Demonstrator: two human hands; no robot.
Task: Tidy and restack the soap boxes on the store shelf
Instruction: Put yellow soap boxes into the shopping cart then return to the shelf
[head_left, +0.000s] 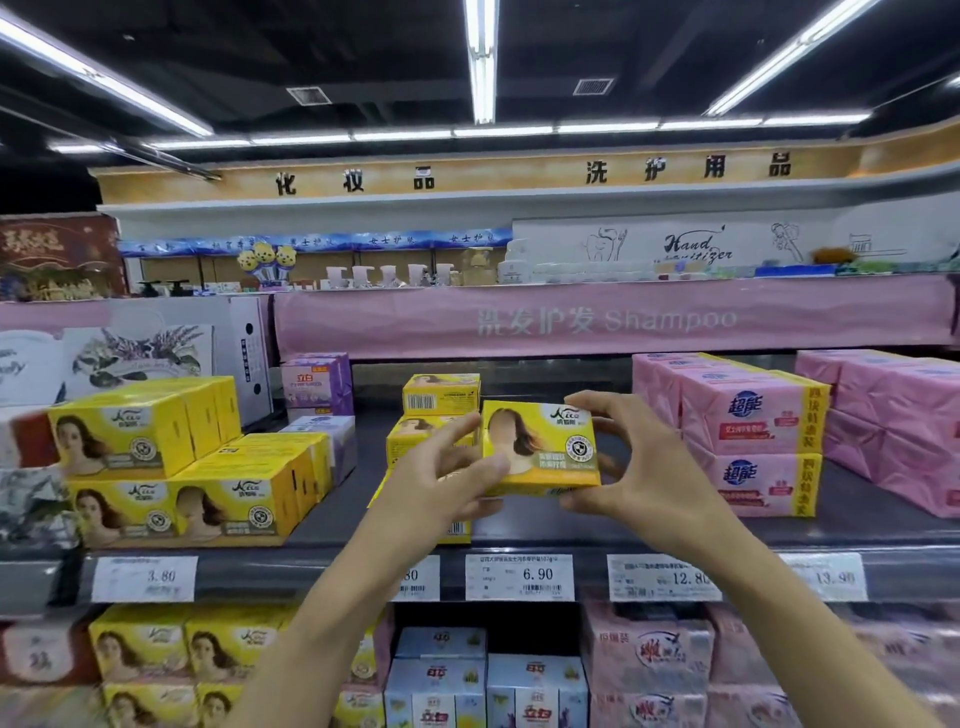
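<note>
A yellow soap box (540, 447) with a printed portrait hangs in the air before the middle of the dark shelf (675, 525), front face toward me. My right hand (623, 467) grips its right end, fingers on top and thumb underneath. My left hand (447, 483) holds its left end, thumb on the front face. Behind my left hand stands a loose stack of yellow boxes (439, 410), the top one showing a barcode. On the left of the shelf is a neat block of yellow boxes (171, 467), two layers high.
Pink wrapped soap packs (753, 436) fill the shelf's right side, purple boxes (317, 384) stand at the back left. Price tags (519, 577) line the shelf edge. More yellow, blue and pink boxes sit on the shelf below. A pink shampoo banner (608, 319) hangs above.
</note>
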